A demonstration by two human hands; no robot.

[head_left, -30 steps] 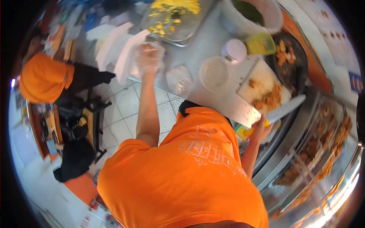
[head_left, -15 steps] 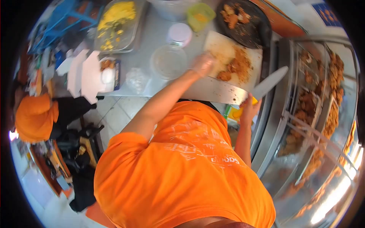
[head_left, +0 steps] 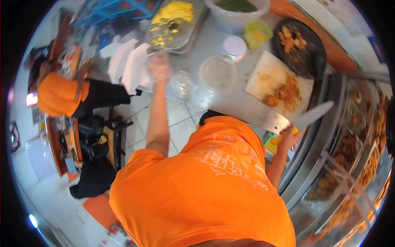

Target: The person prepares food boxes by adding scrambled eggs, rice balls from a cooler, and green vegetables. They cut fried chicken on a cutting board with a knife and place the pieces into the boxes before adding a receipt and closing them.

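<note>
My left hand [head_left: 159, 68], in a clear plastic glove, reaches over the right side of an open white folding food box [head_left: 128, 68]. It covers most of the box's inside, and its fingers are too blurred to read. My right hand [head_left: 289, 140] is closed round the yellow handle of a large knife [head_left: 314, 115], blade pointing up and right past the counter edge. Near the knife, a white cutting board [head_left: 269, 76] carries chopped brown fried pieces and crumbs [head_left: 284, 94].
On the metal counter [head_left: 205, 103] are a round clear lid [head_left: 218, 74], a crumpled plastic bag [head_left: 181, 83], a lidded jar [head_left: 233, 48], a green container [head_left: 257, 35], a yellow-food tray [head_left: 175, 24] and a black mortar [head_left: 308, 51]. A glass case [head_left: 345, 164] stands right; another person [head_left: 61, 94] is left.
My left hand has moved left from the cutting board to the white box. The view has shifted, so the counter sits further right. The knife stays in my right hand.
</note>
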